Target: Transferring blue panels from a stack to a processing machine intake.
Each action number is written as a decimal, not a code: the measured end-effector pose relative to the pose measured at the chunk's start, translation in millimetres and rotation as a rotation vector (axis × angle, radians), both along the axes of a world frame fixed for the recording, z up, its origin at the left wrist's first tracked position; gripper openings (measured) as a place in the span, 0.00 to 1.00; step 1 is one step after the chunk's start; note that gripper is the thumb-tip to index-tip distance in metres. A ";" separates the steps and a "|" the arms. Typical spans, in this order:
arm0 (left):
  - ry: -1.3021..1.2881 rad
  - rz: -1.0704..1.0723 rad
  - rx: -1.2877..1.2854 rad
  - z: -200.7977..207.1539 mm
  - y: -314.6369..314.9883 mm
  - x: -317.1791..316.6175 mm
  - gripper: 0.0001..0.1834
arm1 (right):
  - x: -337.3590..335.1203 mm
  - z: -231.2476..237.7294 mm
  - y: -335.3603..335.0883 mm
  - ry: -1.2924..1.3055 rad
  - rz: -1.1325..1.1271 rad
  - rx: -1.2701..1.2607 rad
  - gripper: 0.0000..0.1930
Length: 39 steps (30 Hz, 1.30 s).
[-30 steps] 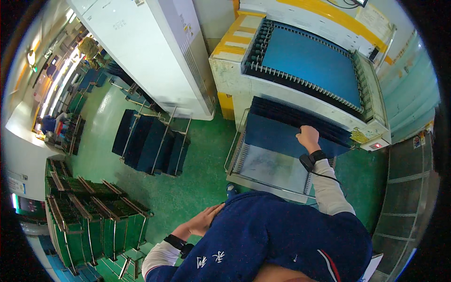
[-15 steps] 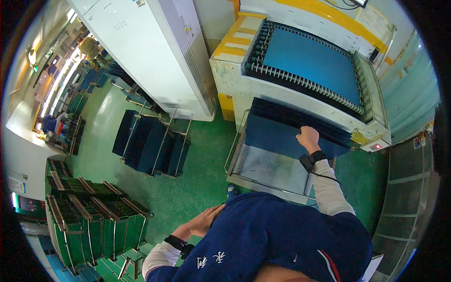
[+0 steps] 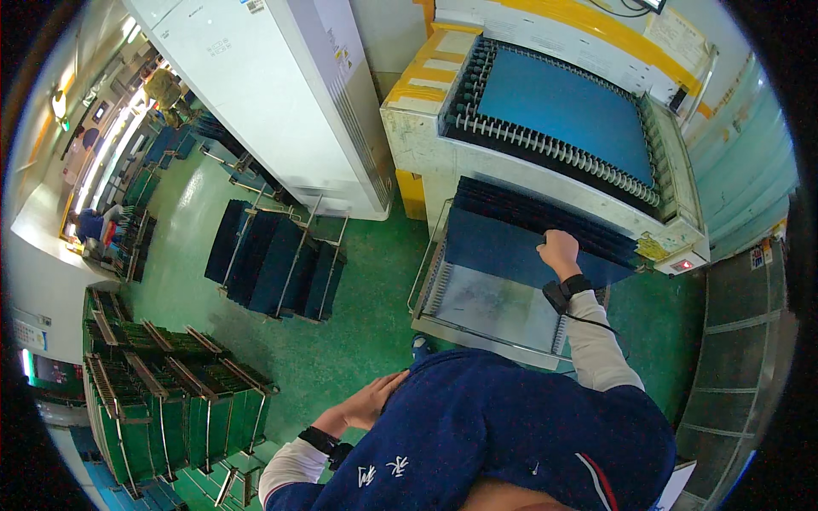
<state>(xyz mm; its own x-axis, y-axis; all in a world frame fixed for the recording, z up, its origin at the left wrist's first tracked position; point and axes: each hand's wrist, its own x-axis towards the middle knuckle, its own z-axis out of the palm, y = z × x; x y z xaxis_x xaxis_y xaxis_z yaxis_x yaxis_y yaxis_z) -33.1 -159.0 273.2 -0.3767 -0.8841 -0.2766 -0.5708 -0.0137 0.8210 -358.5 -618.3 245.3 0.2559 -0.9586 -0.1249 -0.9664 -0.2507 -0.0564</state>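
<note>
My right hand [image 3: 559, 251] is closed at the top edge of the front dark blue panel [image 3: 490, 247], its fingertips partly hidden behind the sheet. That panel leans in a slotted rack [image 3: 477, 330], with several more dark panels [image 3: 528, 209] packed upright behind it. My left hand [image 3: 368, 403] lies against my side with its fingers stretched out, holding nothing. Beyond the rack, a brighter blue panel [image 3: 562, 115] lies flat on the rollers of a machine [image 3: 417, 128].
Left of the rack stands another rack of dark panels [image 3: 268, 260], beside a tall white cabinet [image 3: 256, 85]. Racks of green panels [image 3: 170, 409] fill the lower left. A grey metal cabinet [image 3: 737, 375] stands at right. Two people work far off at left.
</note>
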 end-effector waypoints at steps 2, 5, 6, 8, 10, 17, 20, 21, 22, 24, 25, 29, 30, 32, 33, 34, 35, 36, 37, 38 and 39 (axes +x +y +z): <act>0.004 0.001 0.011 -2.4 0.4 0.1 0.60 | -0.3 0.1 1.0 -0.003 0.001 -0.006 0.18; -0.006 0.006 0.005 -1.3 0.6 -0.2 0.59 | 0.7 1.9 2.2 0.004 -0.003 -0.002 0.18; -0.002 0.006 0.008 -1.8 0.9 0.0 0.59 | 1.4 3.0 2.7 0.007 -0.005 0.001 0.18; 0.006 0.006 0.012 -4.6 2.0 0.5 0.58 | 1.6 2.6 2.5 0.012 -0.008 0.003 0.18; 0.000 -0.002 -0.003 -7.7 3.1 1.1 0.58 | 1.6 1.9 2.2 0.016 -0.010 0.007 0.18; -0.001 0.007 -0.016 -5.2 1.7 1.2 0.59 | 0.2 -0.8 0.9 -0.005 -0.011 -0.014 0.17; 0.012 0.010 -0.003 -7.0 1.9 1.8 0.59 | -0.3 -2.2 -1.0 -0.005 -0.003 -0.020 0.17; 0.008 0.002 -0.012 -8.5 2.1 2.2 0.59 | -0.7 -3.0 -1.8 -0.004 -0.001 -0.021 0.17; 0.004 -0.005 -0.020 -11.0 2.5 2.7 0.59 | -1.0 -3.7 -2.8 -0.001 -0.005 -0.020 0.17; -0.008 -0.020 -0.042 -18.6 5.0 3.9 0.58 | -0.3 -4.0 -3.8 0.004 -0.011 -0.017 0.17; -0.016 -0.029 -0.056 -24.5 6.8 4.5 0.58 | -0.3 -4.0 -4.2 0.004 -0.010 -0.017 0.17; -0.054 -0.069 -0.117 -30.5 8.0 5.9 0.58 | 0.8 -3.4 -4.4 0.008 -0.010 -0.016 0.18; -0.042 -0.056 -0.095 -27.6 6.9 5.7 0.58 | 0.4 -3.6 -4.3 0.011 -0.013 -0.015 0.18; -0.018 -0.029 -0.051 -18.4 4.9 4.4 0.58 | -0.1 -3.4 -3.6 0.008 -0.008 -0.028 0.18; -0.012 -0.021 -0.034 -15.3 3.8 4.1 0.58 | 0.0 -3.2 -3.3 0.006 -0.005 -0.034 0.18; -0.006 -0.013 -0.017 -12.8 2.9 3.8 0.58 | 0.3 -2.8 -3.4 0.011 -0.008 -0.026 0.18; 0.000 -0.005 0.000 -11.1 2.7 3.8 0.58 | 1.3 -0.6 -3.0 0.015 -0.010 -0.018 0.18; 0.000 -0.004 -0.013 -10.0 3.0 3.8 0.58 | 2.2 1.1 -2.6 0.019 -0.012 -0.010 0.18; -0.001 -0.003 -0.025 -9.1 3.3 4.0 0.58 | 1.5 -0.4 -2.6 -0.001 0.002 -0.035 0.16; -0.001 -0.004 -0.038 -8.3 3.3 4.1 0.58 | -0.3 -2.1 -2.1 -0.021 0.015 -0.060 0.14; -0.004 -0.006 -0.038 -7.1 3.1 4.2 0.58 | -1.8 -3.7 -2.0 -0.040 0.028 -0.086 0.12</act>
